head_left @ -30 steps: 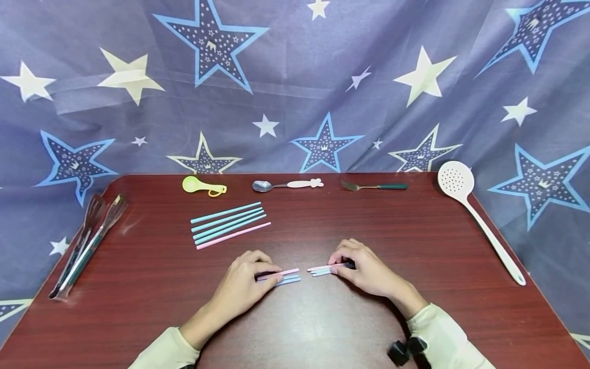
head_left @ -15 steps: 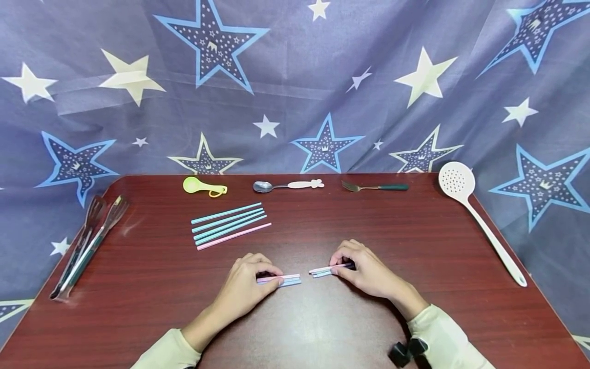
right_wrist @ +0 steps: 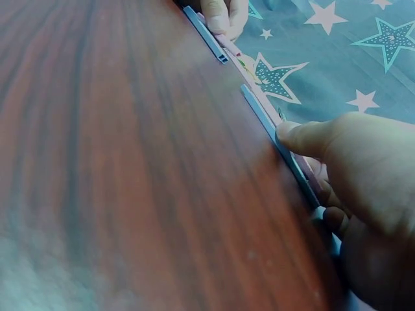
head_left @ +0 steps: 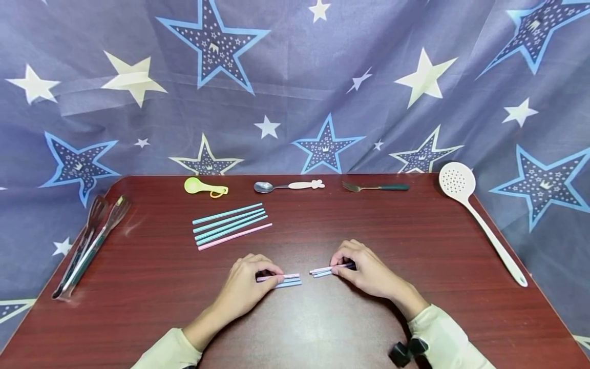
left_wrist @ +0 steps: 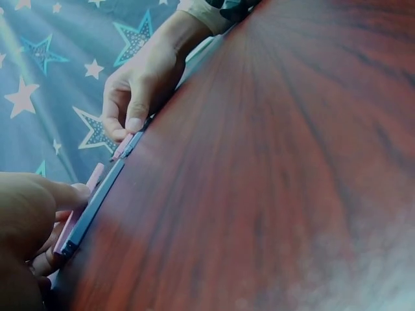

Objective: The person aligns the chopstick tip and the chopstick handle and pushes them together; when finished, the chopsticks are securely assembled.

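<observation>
My left hand (head_left: 251, 282) rests low over the table's middle, pinching short straw pieces between thumb and fingers. A pink straw (head_left: 291, 275) lies along blue straws (head_left: 290, 284) there, their ends sticking out to the right. Facing it, my right hand (head_left: 361, 269) pinches a similar bunch, a pink straw (right_wrist: 269, 107) beside a blue straw (right_wrist: 261, 115). The two bunches point end to end, with a small gap between them. In the left wrist view, the left hand's blue straw (left_wrist: 97, 204) lies close along the tabletop. My palms and fingers hide the outer ends.
Behind the left hand lie several teal straws (head_left: 228, 218) and a long pink straw (head_left: 235, 236). Along the back are a yellow-green measuring spoon (head_left: 205, 186), a spoon (head_left: 288, 186) and a fork (head_left: 375, 187). Tongs (head_left: 92, 246) lie left, a white skimmer (head_left: 479, 220) right.
The pink straw's tip in my left hand has dropped from a raised slant to lie level against the blue ones. The right hand's straws have barely shifted.
</observation>
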Tool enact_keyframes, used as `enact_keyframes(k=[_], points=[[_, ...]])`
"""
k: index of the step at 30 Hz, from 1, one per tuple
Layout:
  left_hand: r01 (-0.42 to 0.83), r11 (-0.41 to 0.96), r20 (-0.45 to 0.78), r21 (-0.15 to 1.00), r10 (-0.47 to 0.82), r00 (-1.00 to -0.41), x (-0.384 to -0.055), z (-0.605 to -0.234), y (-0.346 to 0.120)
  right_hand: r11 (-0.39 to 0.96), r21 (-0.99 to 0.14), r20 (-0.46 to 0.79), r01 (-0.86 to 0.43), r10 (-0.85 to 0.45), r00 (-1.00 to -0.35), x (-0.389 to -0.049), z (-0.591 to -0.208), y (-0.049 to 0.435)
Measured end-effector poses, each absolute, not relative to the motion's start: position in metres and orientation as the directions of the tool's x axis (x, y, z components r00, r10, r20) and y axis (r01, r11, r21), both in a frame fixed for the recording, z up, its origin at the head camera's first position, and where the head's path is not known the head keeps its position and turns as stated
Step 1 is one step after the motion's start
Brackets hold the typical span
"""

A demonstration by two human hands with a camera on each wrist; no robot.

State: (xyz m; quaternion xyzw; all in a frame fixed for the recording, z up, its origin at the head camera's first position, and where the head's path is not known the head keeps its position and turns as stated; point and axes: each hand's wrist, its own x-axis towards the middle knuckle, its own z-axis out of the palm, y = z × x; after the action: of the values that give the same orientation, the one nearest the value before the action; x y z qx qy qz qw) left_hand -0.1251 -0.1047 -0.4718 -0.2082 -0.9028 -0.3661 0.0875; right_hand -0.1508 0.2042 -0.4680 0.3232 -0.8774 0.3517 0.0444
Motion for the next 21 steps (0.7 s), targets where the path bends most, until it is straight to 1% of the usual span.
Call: enact_keyframes(k=[6, 12, 17, 21], points=[[0.449, 0.633, 0.333, 0.631, 0.303, -0.893, -0.126, -0.474, -0.106, 0.538, -0.601, 0.303, -0.591, -0.532, -0.791, -0.150, -0.470, 0.206], [0.440, 0.610, 0.332, 0.658, 0.290, -0.898, -0.130, -0.473, -0.108, 0.499, -0.643, 0.322, -0.581, -0.513, -0.796, -0.151, -0.470, 0.209], [0.428, 0.584, 0.330, 0.690, 0.273, -0.904, -0.131, -0.468, -0.110, 0.489, -0.665, 0.317, -0.564, -0.499, -0.807, -0.154, -0.466, 0.209], [0.446, 0.557, 0.350, 0.701, 0.277, -0.895, -0.131, -0.461, -0.111, 0.493, -0.661, 0.337, -0.565, -0.477, -0.811, -0.155, -0.461, 0.210]])
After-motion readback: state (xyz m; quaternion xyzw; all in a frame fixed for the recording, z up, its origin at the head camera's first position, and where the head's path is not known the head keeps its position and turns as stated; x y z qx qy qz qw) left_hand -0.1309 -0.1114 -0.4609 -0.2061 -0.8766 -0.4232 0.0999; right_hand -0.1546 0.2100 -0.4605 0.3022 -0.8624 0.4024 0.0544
